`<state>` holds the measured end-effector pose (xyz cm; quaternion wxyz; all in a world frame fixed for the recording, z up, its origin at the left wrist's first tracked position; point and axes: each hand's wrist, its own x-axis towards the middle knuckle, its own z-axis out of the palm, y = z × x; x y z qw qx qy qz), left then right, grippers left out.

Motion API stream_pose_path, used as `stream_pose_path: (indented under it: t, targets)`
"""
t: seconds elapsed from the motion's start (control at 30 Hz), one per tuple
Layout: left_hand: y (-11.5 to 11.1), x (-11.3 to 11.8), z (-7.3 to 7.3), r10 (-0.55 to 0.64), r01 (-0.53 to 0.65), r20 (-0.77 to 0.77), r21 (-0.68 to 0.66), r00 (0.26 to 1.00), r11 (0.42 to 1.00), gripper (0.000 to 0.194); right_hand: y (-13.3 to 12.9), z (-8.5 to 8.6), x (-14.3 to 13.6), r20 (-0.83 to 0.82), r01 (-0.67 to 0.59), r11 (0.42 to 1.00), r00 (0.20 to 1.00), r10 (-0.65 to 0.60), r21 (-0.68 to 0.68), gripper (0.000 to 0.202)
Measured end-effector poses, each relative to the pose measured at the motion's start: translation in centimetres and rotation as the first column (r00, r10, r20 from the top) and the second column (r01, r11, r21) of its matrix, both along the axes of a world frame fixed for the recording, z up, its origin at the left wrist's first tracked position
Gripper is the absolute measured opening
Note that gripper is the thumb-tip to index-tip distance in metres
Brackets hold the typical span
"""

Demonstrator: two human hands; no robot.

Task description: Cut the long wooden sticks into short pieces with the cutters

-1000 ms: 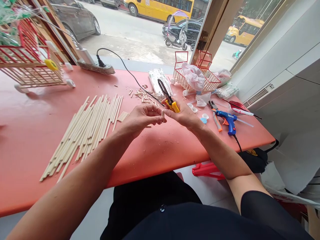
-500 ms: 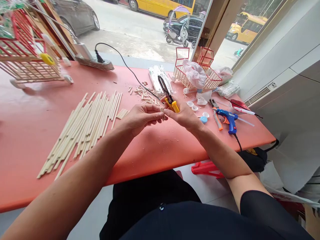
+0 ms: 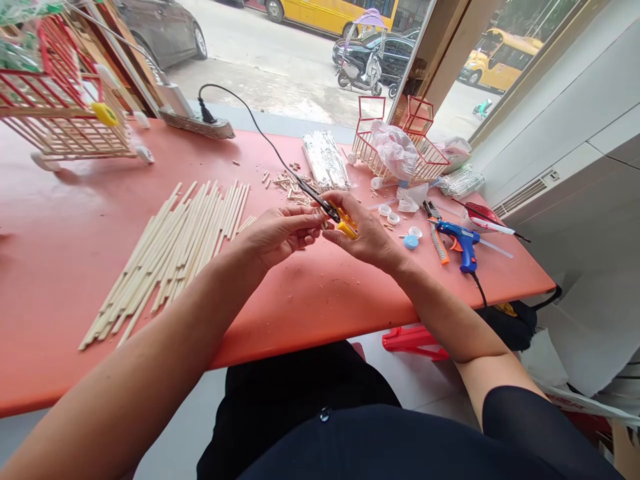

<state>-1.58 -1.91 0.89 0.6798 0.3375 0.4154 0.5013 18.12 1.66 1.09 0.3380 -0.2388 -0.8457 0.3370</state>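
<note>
- Basically, head view, the only one: the main change is the pliers (image 3: 331, 211). Half a second ago they stood up steeply from the right hand (image 3: 367, 230); now they're swung over to the left, dark nose toward upper left, near frame centre.
- Piece (image 3: 323, 221): short wooden bit, centre of frame, in the left hand (image 3: 280, 235), right at the pliers near the handle end. Can't tell if the jaws actually touch it.
- Left fingers: thumb and index pinching the piece, the others curled underneath. Grip about the same as before.
- Right fingers: curled round the yellow handles; thumb reaches left, just below the piece. It was up against the piece earlier; contact now can't be told.
- Meaning, my read: tool and piece are brought together, so the pliers look in use rather than just parked in the palm.
- Sticks (image 3: 170, 260): long loose bundle, left of centre, unmoved on the red table (image 3: 300, 307). Short sticks (image 3: 246, 223) peek out behind the left hand.
- Scraps (image 3: 293, 185): scattered just above the hands, next to the foil pack (image 3: 325, 160); cable (image 3: 255, 127) runs down toward the pliers and visually merges with their nose.
- Right of frame: glue gun (image 3: 463, 243), blue cap (image 3: 411, 242), small cart (image 3: 433, 157); no change. Bigger cart (image 3: 65, 140), upper left, same.
</note>
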Motion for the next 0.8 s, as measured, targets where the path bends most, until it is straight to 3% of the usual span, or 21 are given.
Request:
stream_pose_path:
  t: [0.4, 0.57, 0.8]
  targets:
    - [-0.29, 0.23, 0.27, 0.001, -0.002, 0.023, 0.055, 1.0, 0.998, 0.047, -0.22, -0.76, -0.45, -0.098, 0.049, 0.998, 0.994, -0.046, 0.027, 0.04]
    - [-0.17, 0.02, -0.23, 0.056, -0.047, -0.055, 0.16, 0.997, 0.986, 0.038, -0.31, -0.58, -0.42, -0.117, 0.066, 0.997, 0.991, -0.071, -0.042, 0.043]
    - [-0.3, -0.02, -0.4, 0.063, -0.04, -0.16, 0.144, 0.985, 0.989, 0.033, 0.05, -0.8, -0.36, -0.186, 0.067, 0.995, 0.979, -0.08, -0.075, 0.04]
